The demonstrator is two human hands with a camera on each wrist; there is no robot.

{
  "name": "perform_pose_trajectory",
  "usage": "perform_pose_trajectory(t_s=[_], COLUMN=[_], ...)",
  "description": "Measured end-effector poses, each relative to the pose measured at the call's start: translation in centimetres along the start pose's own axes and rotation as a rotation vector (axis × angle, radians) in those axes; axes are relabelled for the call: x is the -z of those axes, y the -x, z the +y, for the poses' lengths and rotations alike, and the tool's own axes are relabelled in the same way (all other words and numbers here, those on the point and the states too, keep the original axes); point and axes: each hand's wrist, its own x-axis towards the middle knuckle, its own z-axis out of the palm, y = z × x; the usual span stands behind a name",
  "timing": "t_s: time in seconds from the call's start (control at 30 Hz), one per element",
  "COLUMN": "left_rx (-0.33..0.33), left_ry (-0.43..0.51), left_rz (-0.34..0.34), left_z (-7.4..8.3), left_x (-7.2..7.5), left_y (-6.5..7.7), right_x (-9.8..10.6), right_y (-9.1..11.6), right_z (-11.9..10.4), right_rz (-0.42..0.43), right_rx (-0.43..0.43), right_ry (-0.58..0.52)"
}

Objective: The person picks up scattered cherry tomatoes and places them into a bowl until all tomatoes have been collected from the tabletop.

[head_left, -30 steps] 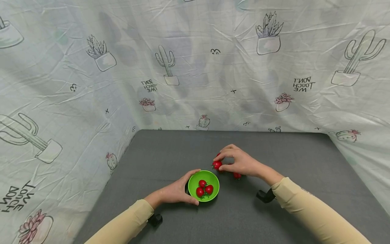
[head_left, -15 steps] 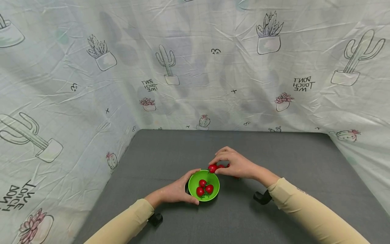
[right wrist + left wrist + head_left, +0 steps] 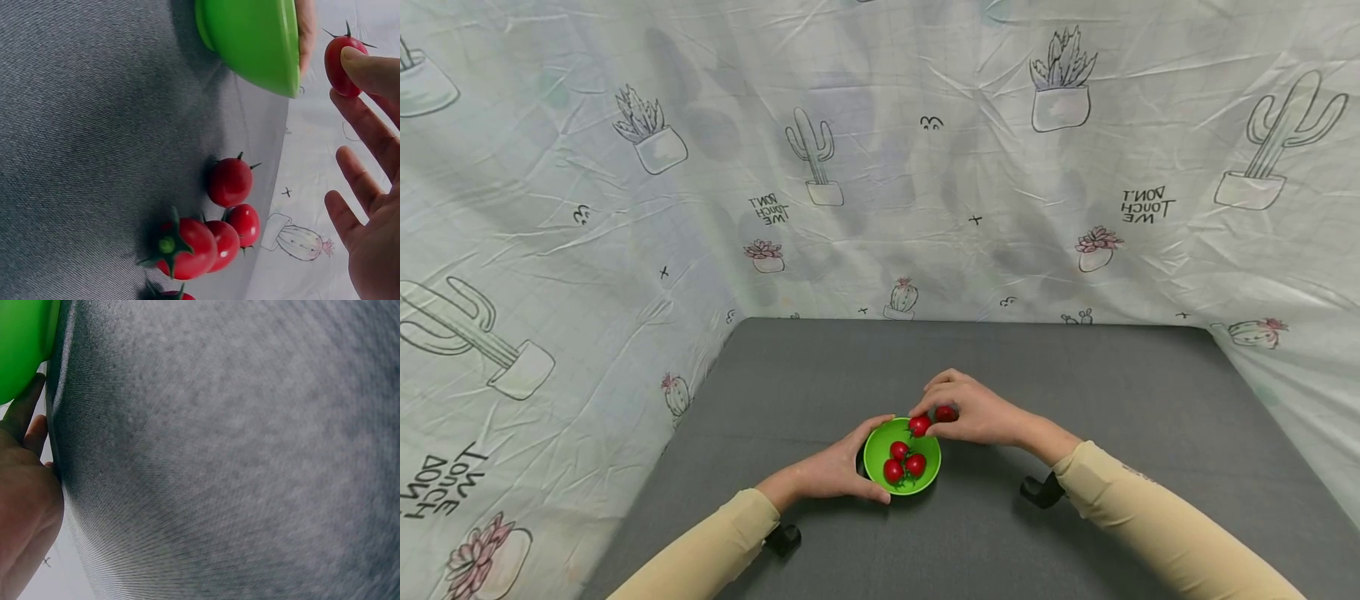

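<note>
Fingers (image 3: 369,128) of right hand (image 3: 981,412): tomato (image 3: 334,65) pinched | left hand (image 3: 831,473): green bowl (image 3: 256,44) clasped | backdrop (image 3: 880,167): "DON'T TOUCH ME" printed, mirror-reversed | tomato: red, oval, green-sepalled

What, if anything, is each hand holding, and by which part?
The right hand pinches a red tomato by its sides; the left hand holds the green bowl around its left outer side.

Even light casts soft shadows on the grey table (image 3: 820,362), blurry in left-wrist view.
</note>
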Motion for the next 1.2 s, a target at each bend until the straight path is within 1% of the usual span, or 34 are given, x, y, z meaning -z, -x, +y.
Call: perform_pose_trajectory(t_s=[0.1, 0.27, 0.6, 0.77, 1.1, 1.2], left_rx=[0.006, 0.013, 0.023, 0.017, 0.016, 0.015], left_ry=[0.010, 0.018, 0.006, 0.003, -0.004, -0.005], left_rz=[-0.002, -0.005, 0.001, 0.000, -0.001, -0.003], left_z=[-0.01, 0.15, 0.34, 0.33, 0.40, 0.41], left_x=[-0.01, 0.00, -0.04, -0.02, 0.01, 0.00], left_y=[0.01, 0.02, 0.10, 0.10, 0.17, 0.19], right_x=[-0.23, -0.36, -0.63, -0.63, -0.56, -0.52], right_y=[0.04, 0.15, -0.01, 0.03, 0.14, 0.18], right_z=[0.07, 0.13, 0.18, 0.10, 0.30, 0.32], right_rz=[-0.003, -0.006, -0.018, -0.029, -0.010, -0.012], right_rx=[0.007, -0.007, 0.001, 0.002, 0.020, 0.014], right_ry=[0.004, 0.006, 0.021, 0.014, -0.001, -0.006])
